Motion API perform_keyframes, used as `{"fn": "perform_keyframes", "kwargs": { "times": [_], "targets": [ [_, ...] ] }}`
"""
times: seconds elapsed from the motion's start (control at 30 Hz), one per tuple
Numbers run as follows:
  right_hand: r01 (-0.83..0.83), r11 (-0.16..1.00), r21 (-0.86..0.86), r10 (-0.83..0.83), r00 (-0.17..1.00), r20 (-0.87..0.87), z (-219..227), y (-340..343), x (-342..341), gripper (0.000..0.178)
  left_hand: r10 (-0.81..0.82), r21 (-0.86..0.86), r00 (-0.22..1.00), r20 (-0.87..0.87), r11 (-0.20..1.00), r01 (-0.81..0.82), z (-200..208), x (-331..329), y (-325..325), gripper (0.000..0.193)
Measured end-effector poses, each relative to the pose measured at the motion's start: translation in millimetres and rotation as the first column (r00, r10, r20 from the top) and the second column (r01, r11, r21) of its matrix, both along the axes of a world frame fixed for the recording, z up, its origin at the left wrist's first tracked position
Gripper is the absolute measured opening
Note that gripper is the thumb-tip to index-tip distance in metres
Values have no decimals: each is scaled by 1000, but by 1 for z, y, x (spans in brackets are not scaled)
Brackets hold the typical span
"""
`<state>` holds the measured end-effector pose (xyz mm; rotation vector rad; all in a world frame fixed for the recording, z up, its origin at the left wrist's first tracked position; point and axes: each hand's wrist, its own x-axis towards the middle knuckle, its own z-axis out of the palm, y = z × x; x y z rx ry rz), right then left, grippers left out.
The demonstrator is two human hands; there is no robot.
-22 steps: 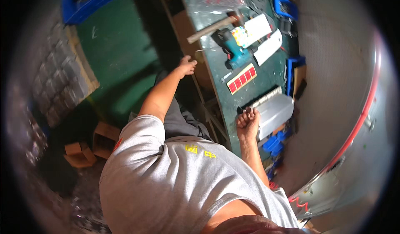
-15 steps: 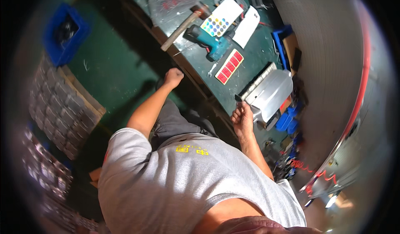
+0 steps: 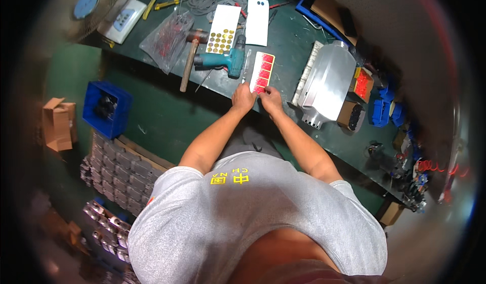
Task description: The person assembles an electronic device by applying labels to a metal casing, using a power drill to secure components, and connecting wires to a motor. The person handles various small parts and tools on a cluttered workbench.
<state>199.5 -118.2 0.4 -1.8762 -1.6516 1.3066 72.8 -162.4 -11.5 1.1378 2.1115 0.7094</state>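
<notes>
A pale sheet of red rectangular stickers (image 3: 264,66) lies on the bench close to its front edge. My left hand (image 3: 243,100) is closed at the sheet's near left corner, its fingertips pinching the edge. At the near right corner my right hand (image 3: 271,101) pinches the sheet by the lowest red sticker; whether it has lifted that sticker cannot be made out. Just left of the sheet lies a teal power drill (image 3: 230,60). A silver metal housing (image 3: 329,81) rests to the right, apart from both hands.
A hammer (image 3: 189,66) lies left of the drill, beside a clear plastic bag (image 3: 166,40). Farther back are a sheet of round gold stickers (image 3: 225,18) and a white sheet (image 3: 258,23). Small boxes (image 3: 350,115) and blue bins (image 3: 380,113) stand on the right; a blue crate (image 3: 107,109) is left.
My left hand has come from beside the bench to the sticker sheet. My right hand has left the metal housing and moved left to the sheet. The view has turned.
</notes>
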Motion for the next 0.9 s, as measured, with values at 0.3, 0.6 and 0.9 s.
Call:
{"fn": "perform_keyframes", "kwargs": {
  "times": [0.3,0.6,0.9],
  "targets": [
    [4,992,-125,-21,990,-136,-21,11,14,38,104,-19,994,18,994,-103,-3,2,21,31],
    [204,971,-125,-224,960,-169,-37,18,28,40,233,-175,709,666,972,-155,-25,-5,22,20],
    [200,880,-432,-364,866,-342,-7,34,14,21,250,-272,571,782,961,-48,-1,-33,24,20]
  ]
}}
